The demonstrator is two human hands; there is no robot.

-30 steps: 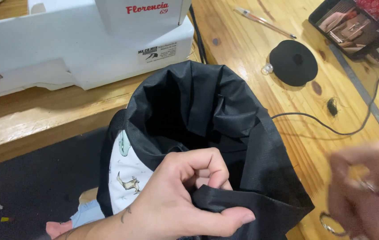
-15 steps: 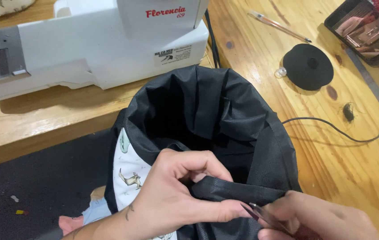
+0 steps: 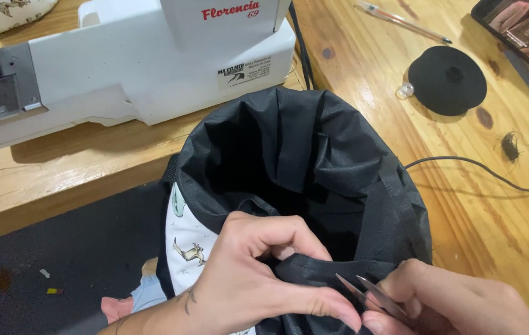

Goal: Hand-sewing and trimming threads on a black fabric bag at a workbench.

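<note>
Left hand point(image 3: 246, 285) pinching black fabric bag rim point(image 3: 314, 273), right hand point(image 3: 457, 304) gripping small metal snips point(image 3: 370, 294); risk of nicking cloth or thumb.

A small white rectangular label point(image 3: 244, 72) with black print sits on the white sewing machine's point(image 3: 152, 68) front, well above the left hand point(image 3: 258, 285). Red lettering point(image 3: 230, 10) marks the machine higher up.
</note>
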